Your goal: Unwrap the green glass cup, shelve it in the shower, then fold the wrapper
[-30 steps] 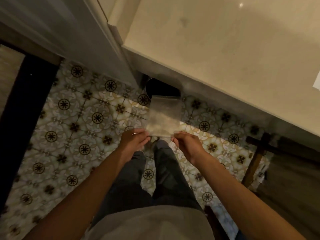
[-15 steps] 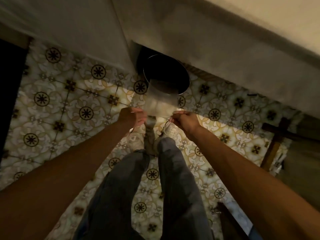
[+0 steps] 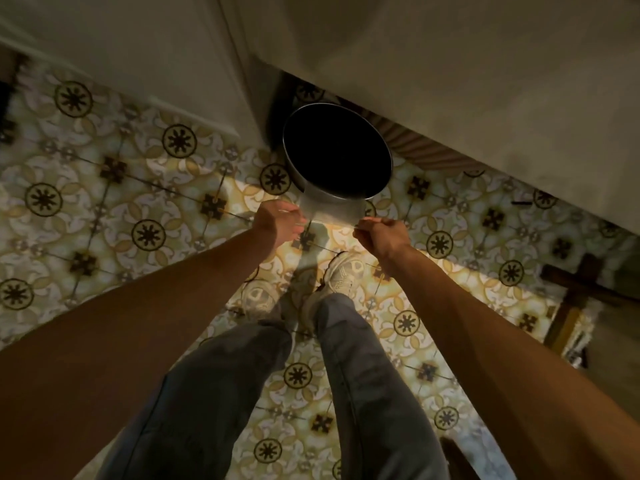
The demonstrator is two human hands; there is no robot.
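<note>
A thin translucent wrapper (image 3: 331, 210) is stretched flat between my two hands, low over the patterned floor. My left hand (image 3: 280, 221) pinches its left corner and my right hand (image 3: 381, 233) pinches its right corner. The sheet's far edge lies just in front of the rim of a round dark bin (image 3: 337, 152). The green glass cup is not in view.
The bin stands on the tiled floor (image 3: 138, 209) against a pale counter (image 3: 467, 81) and a cabinet panel (image 3: 156, 57). My legs and white shoes (image 3: 341, 275) are just below the hands. A dark wooden stand (image 3: 575, 292) is at the right.
The view tilted down and both hands lowered the wrapper toward the bin, which now shows fully. The sheet looks shorter and flatter than before.
</note>
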